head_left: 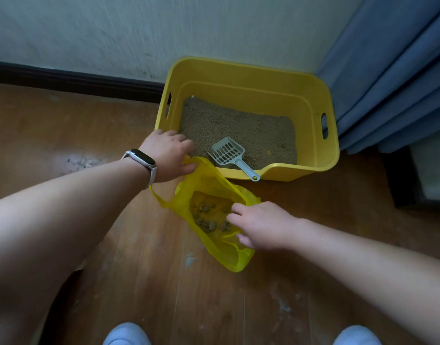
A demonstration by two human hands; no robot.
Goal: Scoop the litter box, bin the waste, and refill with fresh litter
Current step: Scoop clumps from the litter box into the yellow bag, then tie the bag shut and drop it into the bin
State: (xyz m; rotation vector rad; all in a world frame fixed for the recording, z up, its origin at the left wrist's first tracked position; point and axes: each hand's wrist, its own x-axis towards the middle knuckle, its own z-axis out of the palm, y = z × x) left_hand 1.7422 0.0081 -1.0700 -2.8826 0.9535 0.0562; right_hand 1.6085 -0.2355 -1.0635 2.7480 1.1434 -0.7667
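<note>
**Item: waste bag, in handling.**
- Left hand [168, 155], wearing a smart band [141, 156], is pinching the far edge of the yellow plastic bag [229, 255] between thumb and curled fingers, right at the near rim of the yellow litter box [331, 145].
- Right hand [260, 225] is lying at the bag's near edge, its fingers reaching over the mouth and its thumb by a handle loop. Whether it is actually gripping cannot be told.
- Bag is stretching between the two hands, its long axis running from the left hand past the right hand, its mouth facing upward. Litter clumps [206, 220] are sitting inside, just beside the right fingertips.
- Scoop [229, 153] is resting in the litter [239, 128] beyond the left hand, slotted head inward, handle pointing back over the box's low front lip towards the right hand.

**Handling note (judgement):** binning appears to be underway. Both loops are needing to be drawn together with the mouth kept uppermost, so the clumps are not spilling onto the wooden floor [139, 270].
</note>
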